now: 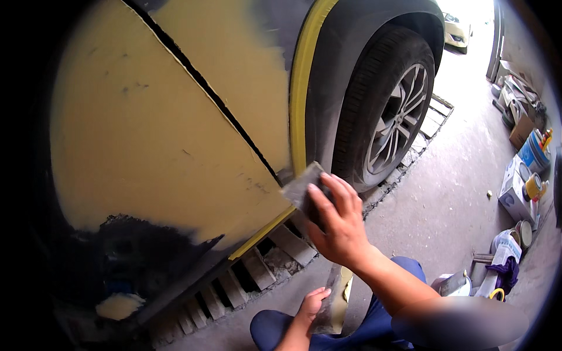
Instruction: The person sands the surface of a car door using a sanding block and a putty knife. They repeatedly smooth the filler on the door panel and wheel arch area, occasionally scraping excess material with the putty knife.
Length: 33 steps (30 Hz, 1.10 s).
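My right hand (336,225) grips a flat grey putty spreader (300,186) with a translucent-looking edge. The spreader is at the lower corner of the car panel, beside the wheel arch; whether it touches cannot be made out. Low in front of me, my left hand (310,307) is closed on the edge of a putty board (338,313), a flat plate with pale yellow putty on its surface. Dull yellow putty (146,128) covers much of the dark car body, with a black gap running diagonally through it. Yellow masking tape (298,105) lines the wheel arch trim and the lower sill.
A tyre with a silver rim (398,117) stands right of the panel. Below the car runs a slatted floor grate (254,270). Paint tins (455,285), a white box (515,187), a blue bucket (533,152) and rags line the right wall. Another car (456,32) is outside.
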### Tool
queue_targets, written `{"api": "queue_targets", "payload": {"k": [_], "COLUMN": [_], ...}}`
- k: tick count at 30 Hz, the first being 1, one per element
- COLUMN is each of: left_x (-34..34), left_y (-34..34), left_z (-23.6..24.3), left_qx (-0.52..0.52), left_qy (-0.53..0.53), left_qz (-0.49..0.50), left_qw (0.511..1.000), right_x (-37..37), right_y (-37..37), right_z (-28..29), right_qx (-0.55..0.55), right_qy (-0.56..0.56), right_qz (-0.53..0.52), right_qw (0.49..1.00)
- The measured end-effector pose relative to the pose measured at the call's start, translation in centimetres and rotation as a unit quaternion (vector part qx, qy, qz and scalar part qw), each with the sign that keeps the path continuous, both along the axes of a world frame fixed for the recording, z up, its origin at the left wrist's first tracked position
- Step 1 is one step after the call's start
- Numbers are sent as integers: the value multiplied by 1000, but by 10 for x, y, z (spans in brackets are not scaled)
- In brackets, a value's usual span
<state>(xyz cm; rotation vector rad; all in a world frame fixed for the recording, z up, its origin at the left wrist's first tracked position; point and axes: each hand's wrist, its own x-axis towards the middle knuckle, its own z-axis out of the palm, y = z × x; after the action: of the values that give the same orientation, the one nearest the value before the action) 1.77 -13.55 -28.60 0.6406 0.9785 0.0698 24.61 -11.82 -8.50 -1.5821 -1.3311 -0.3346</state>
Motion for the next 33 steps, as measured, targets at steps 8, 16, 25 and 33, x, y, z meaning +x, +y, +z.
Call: {"api": "queue_targets", "payload": {"k": [8,16,25,33], "left_x": [4,-6,0,3], "left_y": [-3,1,2,1], "left_z": [9,-18,-13,-9], "left_qx": [2,-17,-7,-49], "left_qy": [8,-21,-54,-37], "left_qz": [-14,-16,-30,-21], "left_qw": [1000,1000,998,998], "right_x": [-6,-10,-18,-14], "right_y": [65,81,56,66], "right_z": [32,17,-31,23], "right_qx": [83,81,25,65], "right_qy": [-81,-97,-70,-73], "right_qz": [15,-19,-28,-14], "right_qw": [993,992,997,995]}}
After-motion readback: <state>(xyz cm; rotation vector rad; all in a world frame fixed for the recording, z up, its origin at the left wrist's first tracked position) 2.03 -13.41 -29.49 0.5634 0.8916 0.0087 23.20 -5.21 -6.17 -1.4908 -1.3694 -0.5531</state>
